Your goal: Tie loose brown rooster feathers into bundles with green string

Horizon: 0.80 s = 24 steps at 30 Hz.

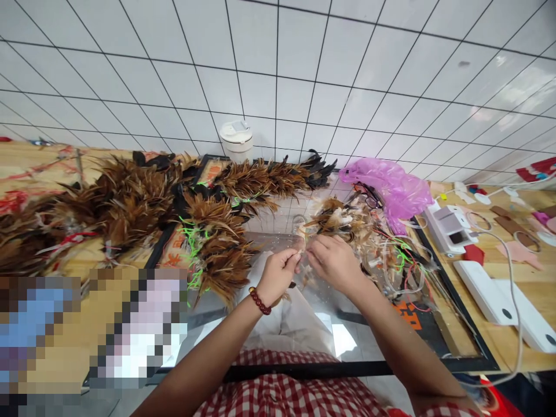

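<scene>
Both your hands are together over the middle of the black-framed pane, which lies on the wooden tabletop. On your left hand, the thumb is pressed against the curled forefinger, so those fingers are closed; anything pinched there is too small to make out. Your right hand comes in from the other side with its fingers bent down to meet the left ones, but you can't tell from here whether they are gripping. A small pale feather shows just below your fingertips; whether it hangs from them or lies on the pane is unclear. The loose pile of mixed brown and white feathers is just beyond your right hand and spreads to its right. To the left of your left hand sits a brown feather bundle with bright green strings along its left edge. Behind it, a long feather strip runs across the pane's far side, near the white lidded cup. The pink-purple plastic bag lies behind the mixed pile.
</scene>
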### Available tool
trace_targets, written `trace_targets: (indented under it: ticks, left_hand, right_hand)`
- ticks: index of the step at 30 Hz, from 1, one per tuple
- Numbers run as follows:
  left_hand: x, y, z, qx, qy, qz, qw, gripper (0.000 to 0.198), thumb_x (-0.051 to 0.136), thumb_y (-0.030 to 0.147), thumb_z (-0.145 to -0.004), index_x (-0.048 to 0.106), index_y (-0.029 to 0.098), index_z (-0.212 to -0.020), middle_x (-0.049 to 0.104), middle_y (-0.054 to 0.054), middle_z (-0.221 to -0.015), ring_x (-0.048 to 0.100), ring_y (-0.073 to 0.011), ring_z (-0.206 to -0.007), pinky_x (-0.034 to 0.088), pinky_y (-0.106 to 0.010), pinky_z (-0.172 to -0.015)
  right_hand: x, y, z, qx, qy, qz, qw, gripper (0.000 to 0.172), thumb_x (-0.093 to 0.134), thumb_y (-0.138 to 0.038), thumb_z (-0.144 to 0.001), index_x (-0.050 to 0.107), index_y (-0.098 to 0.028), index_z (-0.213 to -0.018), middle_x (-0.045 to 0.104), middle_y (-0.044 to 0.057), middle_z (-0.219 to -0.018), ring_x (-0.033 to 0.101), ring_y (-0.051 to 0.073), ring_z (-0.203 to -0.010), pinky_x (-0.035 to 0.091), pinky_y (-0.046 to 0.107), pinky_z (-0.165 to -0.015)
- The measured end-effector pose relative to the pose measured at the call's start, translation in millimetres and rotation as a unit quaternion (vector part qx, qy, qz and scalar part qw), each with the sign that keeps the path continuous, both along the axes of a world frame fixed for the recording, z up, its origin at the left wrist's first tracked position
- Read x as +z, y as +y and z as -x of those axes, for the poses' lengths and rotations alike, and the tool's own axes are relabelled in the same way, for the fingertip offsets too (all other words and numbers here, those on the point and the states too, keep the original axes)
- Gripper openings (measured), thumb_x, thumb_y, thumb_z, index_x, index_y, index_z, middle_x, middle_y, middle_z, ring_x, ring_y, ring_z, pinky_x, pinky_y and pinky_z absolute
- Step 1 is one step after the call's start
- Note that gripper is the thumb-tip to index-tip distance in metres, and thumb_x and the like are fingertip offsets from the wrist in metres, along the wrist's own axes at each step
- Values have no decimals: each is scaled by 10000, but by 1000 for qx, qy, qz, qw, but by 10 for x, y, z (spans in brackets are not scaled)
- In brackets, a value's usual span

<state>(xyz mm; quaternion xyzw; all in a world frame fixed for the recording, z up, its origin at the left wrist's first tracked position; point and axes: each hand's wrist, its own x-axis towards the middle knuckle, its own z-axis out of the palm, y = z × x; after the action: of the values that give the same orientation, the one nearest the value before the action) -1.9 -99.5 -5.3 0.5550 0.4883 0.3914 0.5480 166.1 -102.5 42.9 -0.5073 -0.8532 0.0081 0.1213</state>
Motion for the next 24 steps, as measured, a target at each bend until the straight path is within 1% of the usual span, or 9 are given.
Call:
trace_targets:
  ticks: [3,6,8,11,14,18,20,22,24]
  left_hand:
    - [-22,24,8,48,-108,55,992,253,612,397,-789,639,161,-703,595,0,-598,540,-128,-593,424,-246,-631]
    - [-28,37,18,52,-222,115,967,297,681,438,-732,627,147,-702,643,-32,-675,594,-145,-643,469,-276,-682]
    - [-32,40,28,47,-279,149,948,309,713,438,-711,612,146,-703,626,-24,-656,616,-156,-659,482,-291,-702]
    - [-45,43,37,33,-326,185,926,309,741,420,-702,596,148,-696,539,20,-568,611,-150,-626,480,-285,-681]
    - [-53,49,27,31,-344,192,919,311,759,408,-692,596,142,-692,505,32,-547,594,-134,-595,468,-264,-650]
    - [-43,62,14,60,-365,190,909,331,787,401,-659,579,144,-673,500,32,-542,585,-126,-589,457,-246,-628]
    - [-46,74,23,78,-375,190,904,341,792,405,-650,571,146,-676,496,35,-543,586,-124,-588,456,-239,-619]
    - [-59,86,39,88,-383,185,901,336,786,404,-660,571,149,-695,495,38,-550,590,-122,-593,462,-238,-625]
    - [-79,94,52,90,-388,181,899,320,773,396,-680,570,151,-715,498,39,-557,598,-122,-606,469,-240,-637]
  right_hand:
    - [-120,-178,25,-66,22,81,994,258,542,-420,-891,634,-187,-953,654,54,-919,581,179,-792,347,288,-705]
    - [-246,-226,-11,-53,-47,134,988,195,547,-346,-884,646,-192,-950,655,58,-933,597,197,-838,364,295,-726]
    - [-273,-129,-84,-105,-100,123,982,203,466,-248,-915,657,-181,-926,659,71,-906,602,204,-847,363,305,-733]
    - [-218,167,-161,-163,-104,72,978,268,418,-267,-943,654,-183,-1039,661,93,-974,601,207,-885,368,304,-730]
    - [-156,528,-95,-116,-124,15,985,301,391,-230,-948,645,-172,-1098,657,124,-1018,584,236,-963,370,323,-783]
    - [-104,895,14,-77,-198,59,975,262,440,-131,-884,688,-101,-961,663,179,-996,592,269,-953,370,348,-778]
    - [-44,940,-27,-71,-170,60,981,256,443,-144,-891,690,-111,-948,673,158,-959,602,248,-922,373,336,-773]
    - [27,859,-132,-55,-95,26,994,264,430,-190,-920,680,-138,-987,675,128,-965,600,219,-917,381,317,-783]
    - [74,673,-268,14,-23,8,1000,282,408,-208,-942,678,-168,-1016,675,103,-991,593,190,-931,386,298,-815]
